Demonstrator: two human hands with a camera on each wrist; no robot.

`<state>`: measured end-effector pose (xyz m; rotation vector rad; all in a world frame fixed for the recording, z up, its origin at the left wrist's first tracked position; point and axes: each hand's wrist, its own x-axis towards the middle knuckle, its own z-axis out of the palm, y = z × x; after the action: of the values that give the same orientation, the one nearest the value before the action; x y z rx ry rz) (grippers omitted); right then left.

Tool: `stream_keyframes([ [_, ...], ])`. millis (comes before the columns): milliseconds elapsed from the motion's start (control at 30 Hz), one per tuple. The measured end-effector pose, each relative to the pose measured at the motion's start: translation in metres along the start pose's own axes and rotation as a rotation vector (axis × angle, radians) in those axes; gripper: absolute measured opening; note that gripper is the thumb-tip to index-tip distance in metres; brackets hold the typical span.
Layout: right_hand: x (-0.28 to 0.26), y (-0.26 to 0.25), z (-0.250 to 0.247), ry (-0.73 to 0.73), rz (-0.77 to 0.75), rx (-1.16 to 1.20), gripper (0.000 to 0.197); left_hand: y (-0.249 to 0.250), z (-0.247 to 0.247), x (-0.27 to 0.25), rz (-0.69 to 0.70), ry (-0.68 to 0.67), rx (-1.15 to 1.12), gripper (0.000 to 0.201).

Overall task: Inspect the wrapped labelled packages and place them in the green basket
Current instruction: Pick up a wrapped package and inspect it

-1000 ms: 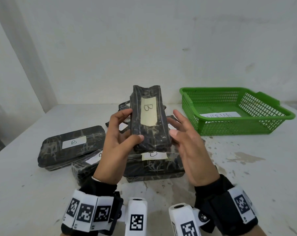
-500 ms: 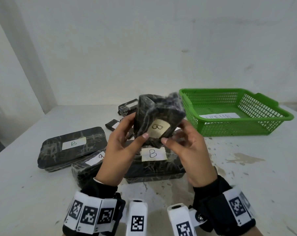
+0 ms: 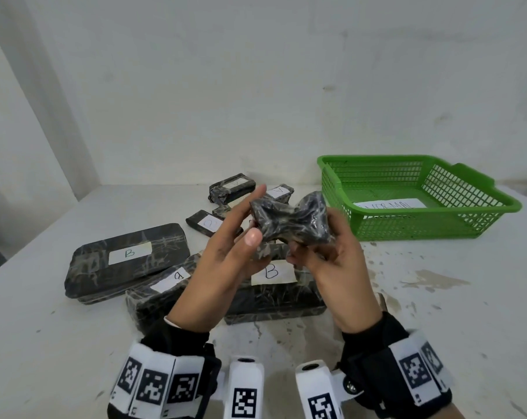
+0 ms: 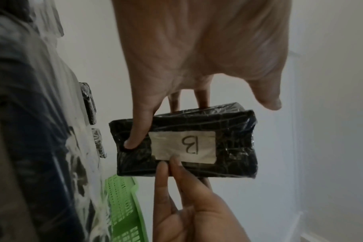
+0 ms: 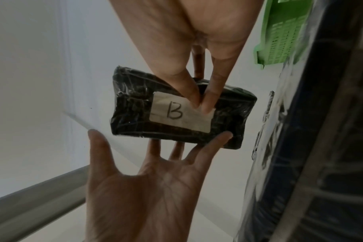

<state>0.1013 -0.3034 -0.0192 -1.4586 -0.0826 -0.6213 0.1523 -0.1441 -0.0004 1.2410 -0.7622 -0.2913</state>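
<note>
White table (image 3: 59, 343), seven packages (image 3: 289, 225), one basket (image 3: 413, 219)

A bare sorting or packing workroom. A stained white table (image 3: 437, 297) stands against plain white walls (image 3: 256, 86), bearing labelled wrapped packages (image 3: 126, 261) left and a green basket (image 3: 419, 219) far right.

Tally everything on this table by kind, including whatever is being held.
Wrapped packages: 8 (1 held, 7 on the table, one of them partly hidden behind fingers)
Green basket: 1
Paper sheet in the basket: 1
Total: 10
</note>
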Motion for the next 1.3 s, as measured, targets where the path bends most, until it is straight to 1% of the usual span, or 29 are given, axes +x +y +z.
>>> stream_keyframes([
  [33,0.0,0.001,0.0,-0.002,0.002,0.0,0.05,-0.001,0.001,0.0,0.01,0.022,0.007,0.089],
  [133,0.002,0.0,0.001,-0.032,0.032,-0.032,0.048,-0.002,0.0,0.0,0.067,0.113,0.003,0.06],
  [167,0.002,0.0,0.001,-0.047,0.059,-0.001,0.046,-0.002,-0.001,0.001,0.082,0.131,-0.004,0.055],
  [233,0.001,-0.004,0.0,-0.089,0.126,0.158,0.044,-0.002,-0.002,0.001,0.109,0.158,-0.014,0.05],
  [300,-0.001,-0.008,-0.001,-0.126,0.167,0.297,0.052,-0.002,-0.003,0.001,0.123,0.188,-0.025,0.046],
  [333,-0.002,-0.01,-0.001,-0.143,0.173,0.339,0.052,-0.002,-0.003,0.001,0.126,0.198,-0.031,0.045],
  [367,-0.002,-0.013,0.0,-0.151,0.171,0.363,0.048,-0.002,-0.003,0.002,0.126,0.201,-0.032,0.045],
  [400,-0.002,-0.015,0.001,-0.153,0.163,0.364,0.046,-0.002,-0.002,0.002,0.127,0.199,-0.022,0.046],
  [500,-0.003,-0.016,0.004,-0.171,0.119,0.26,0.069,-0.002,-0.004,0.001,0.111,0.176,0.013,0.047],
  [533,-0.002,-0.016,0.005,-0.166,0.106,0.223,0.07,-0.003,-0.005,0.0,0.107,0.162,0.013,0.047],
  [633,-0.002,-0.016,0.006,-0.104,0.057,0.204,0.056,-0.002,-0.004,-0.001,0.104,0.136,0.014,0.045],
  [733,-0.001,-0.016,0.005,-0.086,0.065,0.222,0.05,0.0,0.001,-0.001,0.103,0.178,0.02,0.034],
  [833,0.0,-0.011,0.005,-0.081,0.091,0.215,0.052,0.0,0.001,0.0,0.088,0.228,0.058,0.037],
  [933,-0.001,-0.011,0.006,-0.089,0.13,0.249,0.067,-0.001,-0.003,0.001,0.067,0.243,0.064,0.036],
  [967,-0.001,-0.012,0.005,-0.09,0.137,0.254,0.068,-0.001,-0.003,0.001,0.06,0.243,0.068,0.035],
  [1000,0.0,-0.013,0.005,-0.078,0.133,0.239,0.066,-0.001,-0.002,0.0,0.062,0.244,0.07,0.032],
  [1067,0.001,-0.01,0.003,-0.017,0.096,0.15,0.05,0.001,0.002,-0.001,0.081,0.227,0.068,0.028],
  [1133,0.002,-0.006,0.003,0.023,0.057,0.061,0.039,0.002,0.005,-0.001,0.099,0.208,0.071,0.033],
  [1200,0.001,-0.007,0.005,0.025,0.051,0.057,0.036,0.002,0.006,-0.002,0.113,0.214,0.077,0.032],
  [1300,0.0,-0.011,0.007,-0.021,0.132,0.138,0.035,0.0,0.004,0.0,0.11,0.241,0.076,0.023],
])
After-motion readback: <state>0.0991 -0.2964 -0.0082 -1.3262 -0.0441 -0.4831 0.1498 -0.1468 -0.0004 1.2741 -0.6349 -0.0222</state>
